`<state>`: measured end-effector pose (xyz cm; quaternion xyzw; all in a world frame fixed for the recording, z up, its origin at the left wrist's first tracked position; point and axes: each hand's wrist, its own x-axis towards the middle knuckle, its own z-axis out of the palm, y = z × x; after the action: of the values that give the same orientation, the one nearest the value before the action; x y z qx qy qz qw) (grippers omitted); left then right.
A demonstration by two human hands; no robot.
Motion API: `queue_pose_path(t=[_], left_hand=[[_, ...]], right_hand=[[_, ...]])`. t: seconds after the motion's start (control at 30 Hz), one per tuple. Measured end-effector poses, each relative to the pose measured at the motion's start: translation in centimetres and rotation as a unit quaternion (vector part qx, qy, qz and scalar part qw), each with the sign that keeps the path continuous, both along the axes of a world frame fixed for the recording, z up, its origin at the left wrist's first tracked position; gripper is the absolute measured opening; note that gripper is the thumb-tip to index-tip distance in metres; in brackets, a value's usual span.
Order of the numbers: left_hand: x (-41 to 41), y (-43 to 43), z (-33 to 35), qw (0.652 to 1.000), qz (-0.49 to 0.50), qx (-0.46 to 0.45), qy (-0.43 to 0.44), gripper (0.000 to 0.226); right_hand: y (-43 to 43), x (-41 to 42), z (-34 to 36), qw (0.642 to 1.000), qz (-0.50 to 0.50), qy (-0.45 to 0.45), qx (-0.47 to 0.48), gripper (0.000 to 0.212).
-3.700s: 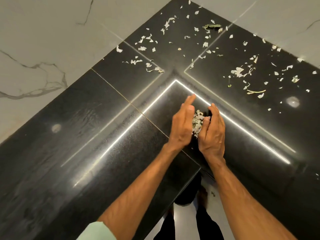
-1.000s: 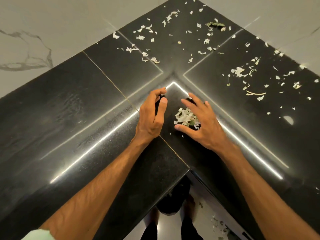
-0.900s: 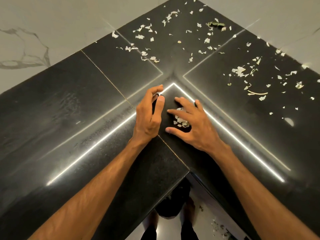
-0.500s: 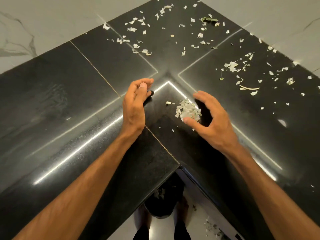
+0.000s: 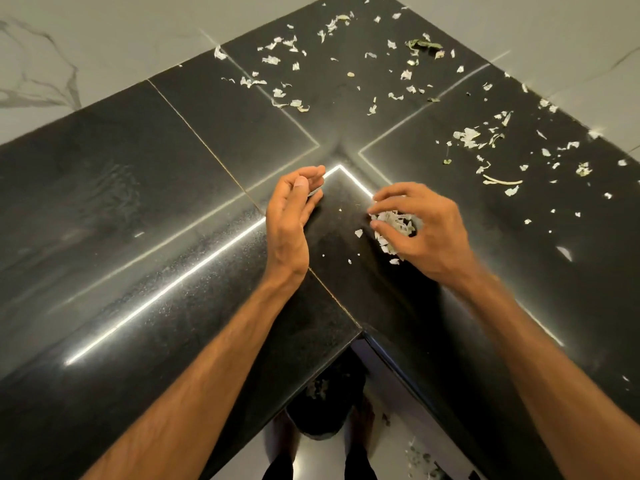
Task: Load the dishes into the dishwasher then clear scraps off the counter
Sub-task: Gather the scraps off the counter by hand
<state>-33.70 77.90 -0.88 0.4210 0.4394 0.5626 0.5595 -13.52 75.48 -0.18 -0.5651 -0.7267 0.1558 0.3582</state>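
Standing at the counter's inner corner, looking down. Just below that corner, on the floor, spotting a few fallen scraps and a dark round shape, maybe a bin; cannot tell. Just beyond the corner and to its left, resting the left hand on its edge on the counter, fingers loosely curved like a wall, gripping nothing plainly visible. Beyond the corner and to its right, holding a clump of scraps in the right hand, fingers curled round it, a few crumbs lying just beside on the corner side.

Judging by looks: featherweight, dry, papery and limp, with no stiffness to lever against, so liable to crumble and sift out between fingers. Best taken by scooping from underneath with fingers tight together, or by sweeping against the cupped left hand, not by pinching from above. Likely to slide easily on the polished stone and to scatter at any quick move.

Far beyond the corner, toward the pale marble surface, counting many loose flakes, more off to the far right, plus a green leaf bit; much clearing yet to do
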Motion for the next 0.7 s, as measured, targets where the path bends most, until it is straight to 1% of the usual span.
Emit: queue_pose_path(t=[0.07, 0.13, 0.17, 0.2, 0.27, 0.33, 0.43, 0.47, 0.53, 0.57, 0.6, 0.67, 0.7], left_hand=[[-0.1, 0.1, -0.2, 1.0, -0.002, -0.004, -0.006, 0.036], [-0.3, 0.2, -0.3, 1.0, -0.007, -0.006, -0.011, 0.035], [-0.3, 0.2, -0.4, 1.0, -0.01, -0.005, -0.012, 0.035], [-0.3, 0.1, -0.4, 1.0, -0.013, -0.004, -0.012, 0.035], [-0.3, 0.1, -0.4, 1.0, -0.018, -0.004, -0.015, 0.035], [-0.3, 0.2, -0.5, 1.0, -0.017, -0.002, -0.017, 0.035], [-0.2, 0.1, -0.6, 1.0, -0.017, 0.008, -0.008, 0.035], [-0.1, 0.1, -0.6, 1.0, -0.018, 0.012, 0.0, 0.035], [0.0, 0.0, -0.5, 1.0, -0.018, 0.015, 0.01, 0.034], [0.0, 0.1, -0.5, 1.0, -0.018, 0.012, 0.01, 0.034], [0.0, 0.2, -0.4, 1.0, -0.018, 0.005, 0.006, 0.034], [0.1, 0.3, -0.1, 1.0, -0.022, -0.014, -0.013, 0.038], [0.3, 0.2, 0.1, 0.999, -0.028, -0.024, -0.031, 0.041]], right_hand=[[-0.9, 1.1, 1.1, 0.999, 0.006, 0.004, -0.041, 0.033], [-1.5, 1.7, 1.5, 0.988, 0.046, -0.036, -0.144, 0.053], [-1.7, 1.7, 1.4, 0.975, 0.07, -0.075, -0.198, 0.064], [-1.9, 1.6, 1.1, 0.96, 0.09, -0.126, -0.233, 0.072], [-2.5, 1.2, 0.3, 0.941, 0.114, -0.201, -0.249, 0.078], [-3.2, 0.6, 0.0, 0.942, 0.103, -0.226, -0.225, 0.076], [-4.7, -0.9, -0.3, 0.95, 0.04, -0.266, -0.161, 0.082], [-5.1, -1.5, -0.5, 0.954, 0.023, -0.269, -0.13, 0.08], [-5.5, -2.4, -0.9, 0.965, 0.01, -0.252, -0.069, 0.063], [-5.5, -2.7, -1.1, 0.965, 0.01, -0.257, -0.043, 0.052], [-5.3, -2.9, -1.1, 0.962, 0.012, -0.273, -0.021, 0.046], [-4.7, -2.9, -0.7, 0.952, 0.012, -0.305, -0.009, 0.04], [-4.3, -2.7, -0.4, 0.955, 0.007, -0.297, -0.014, 0.034]])
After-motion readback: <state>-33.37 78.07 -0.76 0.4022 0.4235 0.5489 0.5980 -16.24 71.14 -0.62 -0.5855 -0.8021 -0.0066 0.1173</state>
